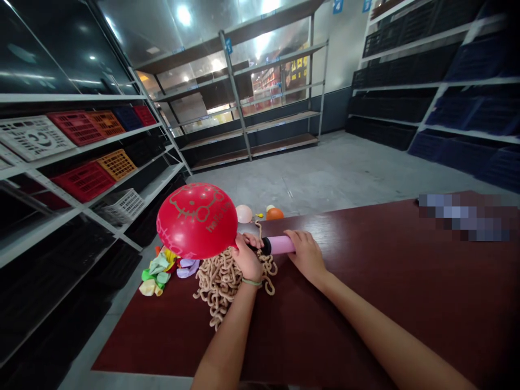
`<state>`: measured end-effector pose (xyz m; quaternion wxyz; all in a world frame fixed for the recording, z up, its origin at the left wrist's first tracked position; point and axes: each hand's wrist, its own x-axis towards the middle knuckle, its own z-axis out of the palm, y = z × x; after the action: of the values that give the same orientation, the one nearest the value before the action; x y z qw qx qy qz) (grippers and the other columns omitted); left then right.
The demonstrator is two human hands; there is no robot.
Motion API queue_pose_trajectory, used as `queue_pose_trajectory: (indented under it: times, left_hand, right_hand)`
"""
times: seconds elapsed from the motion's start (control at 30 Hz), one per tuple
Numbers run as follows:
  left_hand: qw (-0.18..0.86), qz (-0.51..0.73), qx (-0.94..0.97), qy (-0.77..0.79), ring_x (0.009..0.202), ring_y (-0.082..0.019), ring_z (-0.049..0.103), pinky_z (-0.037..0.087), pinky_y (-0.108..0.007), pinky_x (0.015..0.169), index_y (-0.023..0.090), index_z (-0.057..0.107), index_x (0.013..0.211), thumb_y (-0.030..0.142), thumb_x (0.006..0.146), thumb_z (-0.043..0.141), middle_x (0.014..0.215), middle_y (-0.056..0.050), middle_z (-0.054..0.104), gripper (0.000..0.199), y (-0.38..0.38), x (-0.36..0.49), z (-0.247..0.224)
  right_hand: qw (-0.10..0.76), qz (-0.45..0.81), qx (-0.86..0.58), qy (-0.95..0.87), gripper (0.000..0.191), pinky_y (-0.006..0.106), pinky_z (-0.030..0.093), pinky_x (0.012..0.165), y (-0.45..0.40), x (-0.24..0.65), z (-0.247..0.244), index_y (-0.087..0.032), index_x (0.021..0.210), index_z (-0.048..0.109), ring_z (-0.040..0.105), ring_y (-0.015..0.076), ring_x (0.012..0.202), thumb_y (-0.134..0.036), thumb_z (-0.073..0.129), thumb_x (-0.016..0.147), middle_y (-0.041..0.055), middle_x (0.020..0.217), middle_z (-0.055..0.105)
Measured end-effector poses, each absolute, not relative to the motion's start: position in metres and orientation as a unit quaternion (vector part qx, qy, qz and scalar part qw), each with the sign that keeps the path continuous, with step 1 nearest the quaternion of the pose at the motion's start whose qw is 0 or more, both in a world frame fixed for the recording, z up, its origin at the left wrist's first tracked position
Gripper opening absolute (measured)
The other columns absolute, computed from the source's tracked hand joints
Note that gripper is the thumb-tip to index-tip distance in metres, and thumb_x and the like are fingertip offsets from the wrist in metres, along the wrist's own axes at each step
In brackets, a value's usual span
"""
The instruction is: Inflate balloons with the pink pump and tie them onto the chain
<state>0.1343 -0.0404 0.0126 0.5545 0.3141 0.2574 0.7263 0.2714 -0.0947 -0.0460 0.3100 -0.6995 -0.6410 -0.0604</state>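
Note:
A large inflated red balloon [197, 221] with printed cartoon lines is on the end of a pink hand pump [282, 245] with a black front part. My left hand [248, 260] is closed around the balloon's neck and the pump's black end. Wrapped over the pump's pink rear end is my right hand [306, 254]. Under and beside my left hand lies a heap of beige chain links [221, 281]. Left of the chain, deflated balloons [156, 272] in green, yellow and white lie on the table, with purple ones [187, 267] beside them.
The dark red table [365, 271] reaches far right, where a blurred patch [463, 216] lies. Past its far edge are a pale balloon [244, 213] and an orange balloon [275, 214]. Shelves with crates [83, 179] stand left, more shelving behind and right.

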Motion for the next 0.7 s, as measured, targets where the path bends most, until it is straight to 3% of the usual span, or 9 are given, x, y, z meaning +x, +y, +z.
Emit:
queue_pose_trajectory:
  times: [0.13, 0.43, 0.57, 0.7]
  left_hand:
    - [0.554, 0.724, 0.326, 0.250, 0.041, -0.009, 0.041, 0.038, -0.025, 0.048, 0.021, 0.037, 0.064, 0.041, 0.089, 0.057, 0.048, 0.007, 0.038, 0.038, -0.040, 0.111, 0.026]
    - [0.471, 0.803, 0.239, 0.276, 0.041, -0.007, 0.030, 0.026, -0.022, 0.044, 0.022, 0.037, 0.073, 0.044, 0.088, 0.059, 0.050, 0.009, 0.030, 0.035, -0.017, 0.044, 0.051]
    - [0.464, 0.808, 0.231, 0.280, 0.041, -0.006, 0.030, 0.024, -0.022, 0.042, 0.022, 0.035, 0.071, 0.044, 0.088, 0.059, 0.052, 0.009, 0.030, 0.036, -0.018, 0.059, 0.042]
    - [0.510, 0.768, 0.259, 0.287, 0.042, -0.007, 0.036, 0.031, -0.022, 0.044, 0.021, 0.036, 0.067, 0.046, 0.090, 0.057, 0.051, 0.008, 0.034, 0.039, -0.026, 0.102, 0.021]
  right_hand:
    - [0.292, -0.055, -0.677, -0.673, 0.053, 0.034, 0.041, 0.090, -0.093, 0.274, -0.046, -0.026, 0.126, 0.052, 0.049, 0.0230, 0.114, -0.011, 0.062, 0.076, 0.0058, 0.124, 0.060]
    - [0.295, -0.070, -0.708, -0.638, 0.054, 0.035, 0.041, 0.089, -0.087, 0.279, -0.048, -0.024, 0.125, 0.052, 0.045, 0.0242, 0.118, -0.005, 0.058, 0.075, 0.0075, 0.123, 0.059]
    - [0.294, -0.092, -0.727, -0.614, 0.051, 0.038, 0.039, 0.090, -0.089, 0.275, -0.051, -0.024, 0.124, 0.053, 0.044, 0.0266, 0.118, -0.006, 0.056, 0.076, 0.0089, 0.123, 0.059]
    - [0.292, -0.085, -0.720, -0.624, 0.050, 0.038, 0.038, 0.092, -0.095, 0.269, -0.048, -0.025, 0.125, 0.053, 0.045, 0.0269, 0.117, -0.010, 0.057, 0.078, 0.0087, 0.123, 0.060]
